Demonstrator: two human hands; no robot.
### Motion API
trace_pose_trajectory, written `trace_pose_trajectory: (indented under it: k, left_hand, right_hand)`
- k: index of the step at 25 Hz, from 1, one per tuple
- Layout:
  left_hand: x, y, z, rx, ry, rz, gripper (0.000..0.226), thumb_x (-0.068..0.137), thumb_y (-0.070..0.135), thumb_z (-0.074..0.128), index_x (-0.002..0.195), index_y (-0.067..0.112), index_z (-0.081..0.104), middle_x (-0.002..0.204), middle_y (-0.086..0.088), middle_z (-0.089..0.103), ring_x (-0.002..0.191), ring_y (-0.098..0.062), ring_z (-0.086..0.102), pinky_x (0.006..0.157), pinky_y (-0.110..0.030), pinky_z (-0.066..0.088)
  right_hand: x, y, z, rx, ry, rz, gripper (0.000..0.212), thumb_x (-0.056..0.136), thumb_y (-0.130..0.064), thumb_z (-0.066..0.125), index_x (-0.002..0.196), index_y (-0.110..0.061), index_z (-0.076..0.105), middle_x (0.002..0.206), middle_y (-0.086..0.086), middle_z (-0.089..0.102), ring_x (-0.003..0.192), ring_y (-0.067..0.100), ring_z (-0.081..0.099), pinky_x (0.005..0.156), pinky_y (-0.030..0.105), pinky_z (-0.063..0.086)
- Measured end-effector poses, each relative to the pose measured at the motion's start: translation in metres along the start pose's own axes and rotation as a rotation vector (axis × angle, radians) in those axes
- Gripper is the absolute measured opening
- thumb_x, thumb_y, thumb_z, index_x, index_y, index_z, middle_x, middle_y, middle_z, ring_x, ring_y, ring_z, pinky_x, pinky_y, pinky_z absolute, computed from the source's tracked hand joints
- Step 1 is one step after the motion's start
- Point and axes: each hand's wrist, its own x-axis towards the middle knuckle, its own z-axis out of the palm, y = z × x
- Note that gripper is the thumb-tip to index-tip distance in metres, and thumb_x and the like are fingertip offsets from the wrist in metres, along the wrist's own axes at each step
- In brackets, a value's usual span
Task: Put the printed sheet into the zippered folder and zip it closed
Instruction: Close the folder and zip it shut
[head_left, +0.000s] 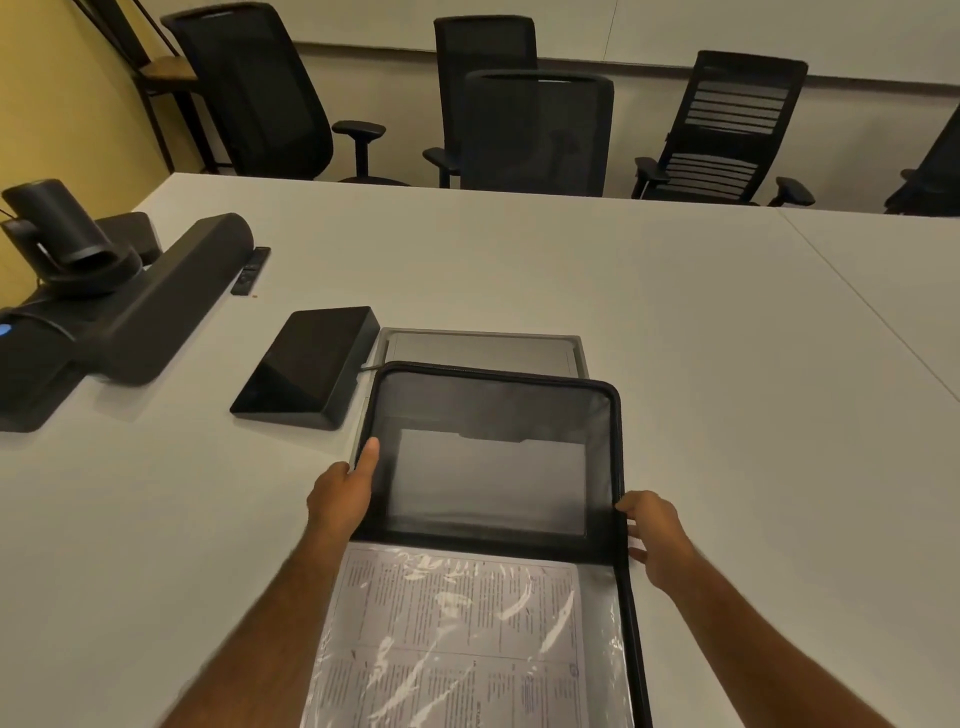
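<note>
Far left of frame: a matte black conference camera (57, 228) on its speaker bar (156, 306), with a slim remote (252, 270) beside it. Right of these, a wedge-shaped touch panel (311, 364) with a glossy dark screen, and a grey metal cable hatch (483, 348) set flush into the pale surface (675, 322).

Centre: the zippered folder (493, 457) lies open, its mesh-lined lid propped up toward the upper frame and black zip tape running round the edge. The left hand (340, 493) holds the lid's left edge, thumb pressed flat on the inner face; the other fingers are hidden behind, so the pinch is judged, not seen. The printed sheet (457, 639) already lies flat in the lower half, at bottom centre, under or inside a clear crinkled plastic sleeve that catches glare.

Right: the right hand (657, 535) rests against the folder's right zip edge, fingers loosely curled, not clearly clamping anything.

Handling judgement: the sheet is light, limp and slippery in plastic. The folder is semi-stiff fabric, best taken by the lid edges. The zip pull is not visible.
</note>
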Motion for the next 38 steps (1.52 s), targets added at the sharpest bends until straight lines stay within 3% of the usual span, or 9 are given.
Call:
trace_pose_trajectory:
  k: [3, 10, 13, 17, 21, 24, 29, 35, 38]
  left_hand:
    - [-0.014, 0.004, -0.007, -0.066, 0.066, 0.008, 0.068, 0.093, 0.068, 0.025, 0.083, 0.009, 0.056, 0.09, -0.015, 0.061, 0.079, -0.025, 0.058, 0.085, -0.044, 0.051]
    - [-0.045, -0.022, -0.034, -0.378, 0.116, -0.014, 0.066, 0.086, 0.077, 0.026, 0.092, 0.023, 0.064, 0.104, -0.006, 0.066, 0.1, -0.031, 0.064, 0.093, -0.048, 0.049]
    - [-0.061, -0.031, -0.044, -0.51, 0.128, -0.064, 0.066, 0.091, 0.07, 0.035, 0.106, 0.015, 0.068, 0.11, -0.006, 0.068, 0.104, -0.03, 0.065, 0.099, -0.048, 0.049]
    - [-0.076, -0.05, -0.058, -0.658, 0.051, -0.114, 0.055, 0.091, 0.058, 0.054, 0.098, 0.006, 0.071, 0.09, -0.013, 0.072, 0.085, -0.03, 0.069, 0.091, -0.046, 0.055]
    - [-0.088, -0.074, -0.079, -0.743, -0.091, -0.14, 0.023, 0.088, 0.017, 0.068, 0.097, -0.004, 0.069, 0.082, -0.018, 0.069, 0.076, -0.031, 0.065, 0.073, -0.038, 0.058]
    - [-0.095, -0.096, -0.091, -0.51, -0.19, -0.106, 0.019, 0.08, 0.004, 0.071, 0.095, -0.007, 0.073, 0.084, -0.021, 0.073, 0.078, -0.032, 0.067, 0.07, -0.036, 0.053]
    - [-0.102, -0.125, -0.083, -0.188, -0.191, -0.048, 0.029, 0.074, -0.002, 0.078, 0.102, 0.007, 0.073, 0.082, -0.014, 0.075, 0.079, -0.028, 0.071, 0.068, -0.036, 0.06]
    - [-0.106, -0.138, -0.064, 0.284, -0.104, 0.129, 0.037, 0.07, 0.017, 0.081, 0.105, 0.022, 0.069, 0.076, 0.007, 0.07, 0.075, -0.015, 0.067, 0.078, -0.029, 0.054]
    - [-0.104, -0.13, -0.064, 0.457, -0.076, 0.179, 0.038, 0.072, 0.033, 0.077, 0.108, 0.027, 0.065, 0.086, 0.009, 0.068, 0.083, -0.014, 0.064, 0.077, -0.028, 0.053]
  right_hand:
    - [-0.01, 0.006, -0.008, 0.1, -0.026, -0.065, 0.029, 0.094, -0.017, 0.05, 0.121, -0.01, 0.052, 0.121, 0.013, 0.055, 0.115, 0.034, 0.052, 0.102, 0.049, 0.042]
    - [-0.037, 0.028, -0.036, 0.233, -0.029, -0.139, 0.04, 0.092, -0.051, 0.051, 0.106, -0.014, 0.062, 0.106, 0.009, 0.062, 0.105, 0.03, 0.058, 0.1, 0.052, 0.045]
    - [-0.051, 0.039, -0.046, 0.268, -0.007, -0.151, 0.039, 0.091, -0.045, 0.057, 0.094, -0.008, 0.067, 0.086, 0.015, 0.063, 0.09, 0.032, 0.063, 0.092, 0.049, 0.051]
    - [-0.066, 0.052, -0.063, 0.342, -0.106, -0.135, 0.024, 0.09, -0.023, 0.059, 0.09, 0.001, 0.063, 0.071, 0.014, 0.06, 0.068, 0.028, 0.059, 0.071, 0.036, 0.056]
    - [-0.079, 0.066, -0.074, 0.314, -0.156, -0.121, 0.019, 0.086, -0.007, 0.058, 0.099, 0.005, 0.065, 0.086, 0.02, 0.065, 0.077, 0.032, 0.061, 0.062, 0.032, 0.055]
    - [-0.086, 0.083, -0.077, 0.234, -0.179, -0.091, 0.018, 0.082, 0.002, 0.06, 0.096, 0.002, 0.071, 0.09, 0.019, 0.072, 0.085, 0.037, 0.065, 0.07, 0.039, 0.056]
    - [-0.075, 0.124, -0.079, -0.22, -0.025, -0.264, 0.028, 0.08, 0.004, 0.067, 0.107, -0.004, 0.069, 0.095, 0.011, 0.073, 0.086, 0.028, 0.069, 0.08, 0.044, 0.059]
    - [-0.071, 0.147, -0.066, -0.71, 0.14, -0.497, 0.031, 0.076, -0.011, 0.078, 0.107, -0.011, 0.07, 0.097, 0.005, 0.074, 0.076, 0.015, 0.061, 0.084, 0.034, 0.054]
    - [-0.076, 0.145, -0.063, -0.806, 0.177, -0.547, 0.033, 0.079, -0.016, 0.075, 0.111, -0.015, 0.067, 0.107, 0.003, 0.07, 0.085, 0.016, 0.063, 0.084, 0.03, 0.053]
